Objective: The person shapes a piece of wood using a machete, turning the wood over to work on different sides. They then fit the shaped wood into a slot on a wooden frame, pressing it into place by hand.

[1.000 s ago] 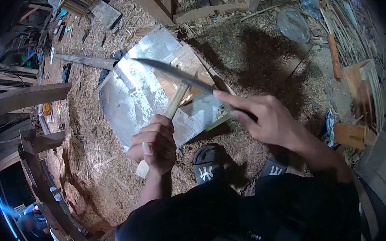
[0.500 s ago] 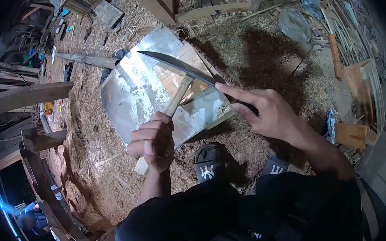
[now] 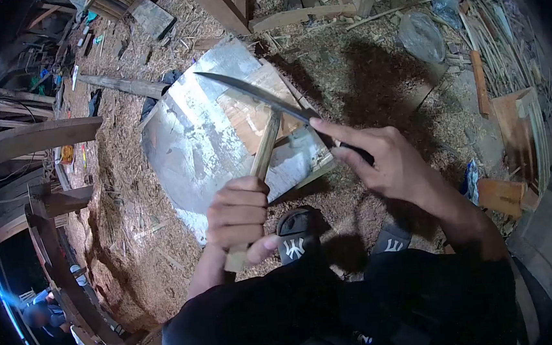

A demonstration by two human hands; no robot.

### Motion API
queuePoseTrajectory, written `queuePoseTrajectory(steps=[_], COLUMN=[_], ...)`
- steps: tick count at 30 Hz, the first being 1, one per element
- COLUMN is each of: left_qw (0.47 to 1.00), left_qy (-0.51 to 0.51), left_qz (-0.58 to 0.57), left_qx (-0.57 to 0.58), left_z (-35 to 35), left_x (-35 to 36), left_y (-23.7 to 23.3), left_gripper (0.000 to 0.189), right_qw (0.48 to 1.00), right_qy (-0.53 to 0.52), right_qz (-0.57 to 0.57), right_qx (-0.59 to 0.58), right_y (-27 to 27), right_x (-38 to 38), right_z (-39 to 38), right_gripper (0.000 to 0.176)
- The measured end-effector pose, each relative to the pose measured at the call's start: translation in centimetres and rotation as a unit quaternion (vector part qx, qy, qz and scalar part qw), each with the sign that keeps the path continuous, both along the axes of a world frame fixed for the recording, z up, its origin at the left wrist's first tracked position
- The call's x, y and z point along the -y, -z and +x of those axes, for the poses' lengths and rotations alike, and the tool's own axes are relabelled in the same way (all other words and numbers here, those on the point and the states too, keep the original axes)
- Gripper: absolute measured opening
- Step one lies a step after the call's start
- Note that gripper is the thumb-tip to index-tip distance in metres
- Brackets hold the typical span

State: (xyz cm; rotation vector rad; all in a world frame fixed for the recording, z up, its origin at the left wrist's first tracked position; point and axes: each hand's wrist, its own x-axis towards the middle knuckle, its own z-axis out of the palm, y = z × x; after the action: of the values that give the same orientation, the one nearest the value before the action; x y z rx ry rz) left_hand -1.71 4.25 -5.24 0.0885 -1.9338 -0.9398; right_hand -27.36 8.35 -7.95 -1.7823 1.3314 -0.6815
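Note:
My left hand [image 3: 237,217] is wrapped around a wooden stick [image 3: 267,144], whose lower end sticks out below the fist. Held in my right hand [image 3: 378,158] is a large knife with a long, dark, curved blade [image 3: 250,91], its tip pointing up and left. My index finger stretches along the blade's base, while the other fingers close round the dark handle. The stick's upper end meets or lies just under the blade; contact is hard to tell. Beneath both lies a pale, scuffed board [image 3: 184,154] with a smaller wooden piece [image 3: 246,120] on it.
Wood shavings [image 3: 129,203] cover the ground. Curved timber pieces [image 3: 40,140] stand at the left, and a wooden frame [image 3: 302,16] is at the top. Plastic bags [image 3: 421,36] and thin strips lie at the upper right. A person [image 3: 44,314] is at the lower left.
My left hand has moved right and down, its grip turned, and the stick now stands more upright. The knife and my right hand have barely shifted.

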Motion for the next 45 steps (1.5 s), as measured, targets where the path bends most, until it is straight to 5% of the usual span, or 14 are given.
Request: queuePoseTrajectory(steps=[2,5,9,12,14,18,24,33,39,43,45], left_qw=[0.997,0.997,0.998,0.996,0.997,0.998,0.991,0.986,0.986,0.993,0.989], left_qy=[0.009,0.008,0.019,-0.081,-0.073,-0.026,-0.083,-0.095,-0.056,-0.016,-0.036], left_qz=[-0.017,-0.008,-0.024,0.02,0.017,0.016,0.067,0.12,0.108,0.085,0.105], left_qx=[0.08,0.078,0.046,-0.01,-0.008,-0.049,-0.083,-0.071,-0.114,-0.079,-0.096], left_z=[0.0,0.3,0.4,-0.7,-0.3,-0.3,-0.4,1.0,1.0,1.2,1.2], left_x=[-0.1,-0.2,0.4,-0.4,-0.2,0.0,-1.4,-1.6,-1.3,-0.9,-1.1], left_y=[-0.6,-0.2,-0.2,-0.4,-0.2,1.3,1.9,2.6,3.2,3.0,3.0], left_gripper=[0.042,0.041,0.045,0.061,0.061,0.058,0.062,0.062,0.041,0.034,0.035], right_qw=[1.0,0.999,0.999,0.997,0.969,0.998,0.998,0.991,0.981,0.99,0.998], right_qy=[-0.014,-0.023,0.01,0.018,0.051,-0.022,-0.049,-0.024,-0.022,0.034,-0.036], right_qz=[-0.003,0.041,-0.035,-0.049,-0.227,-0.035,0.004,-0.125,-0.19,-0.133,-0.04], right_qx=[0.004,0.024,0.037,0.06,0.079,0.05,0.029,0.05,0.044,0.023,0.04], right_y=[-0.2,-0.3,0.6,1.7,2.7,-0.2,-1.4,2.1,2.5,2.0,0.9], right_x=[-0.6,-0.5,0.0,-0.3,-0.2,-1.2,-1.2,-0.8,-0.4,0.0,-0.5], right_z=[0.0,-0.1,-0.1,0.4,1.1,0.4,1.0,1.4,1.9,1.6,1.1], right_gripper=[0.047,0.048,0.046,0.044,0.044,0.043,0.044,0.042,0.043,0.043,0.043])
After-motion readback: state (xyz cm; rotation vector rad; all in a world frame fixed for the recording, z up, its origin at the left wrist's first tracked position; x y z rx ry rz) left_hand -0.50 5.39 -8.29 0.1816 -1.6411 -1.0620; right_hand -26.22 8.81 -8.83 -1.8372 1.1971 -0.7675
